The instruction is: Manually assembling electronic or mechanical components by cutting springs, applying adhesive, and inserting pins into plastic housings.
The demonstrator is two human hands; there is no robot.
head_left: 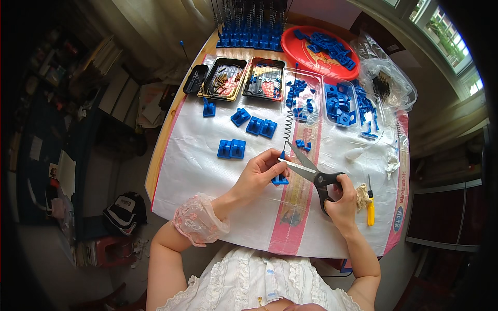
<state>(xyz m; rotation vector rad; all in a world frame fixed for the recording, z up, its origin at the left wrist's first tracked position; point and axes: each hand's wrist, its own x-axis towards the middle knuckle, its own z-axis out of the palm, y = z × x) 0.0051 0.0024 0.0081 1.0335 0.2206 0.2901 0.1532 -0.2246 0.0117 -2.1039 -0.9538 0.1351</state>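
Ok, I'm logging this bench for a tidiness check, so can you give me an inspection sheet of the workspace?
Surface: table under a white woven sheet with pink stripes.
Job's things: left hand pinches a blue plastic part with a coil spring; right hand holds open scissors.
Clutter: loose blue blocks, black trays, red plate, yellow screwdriver.
Cables: nothing seen.
Surroundings: window, bag on floor.
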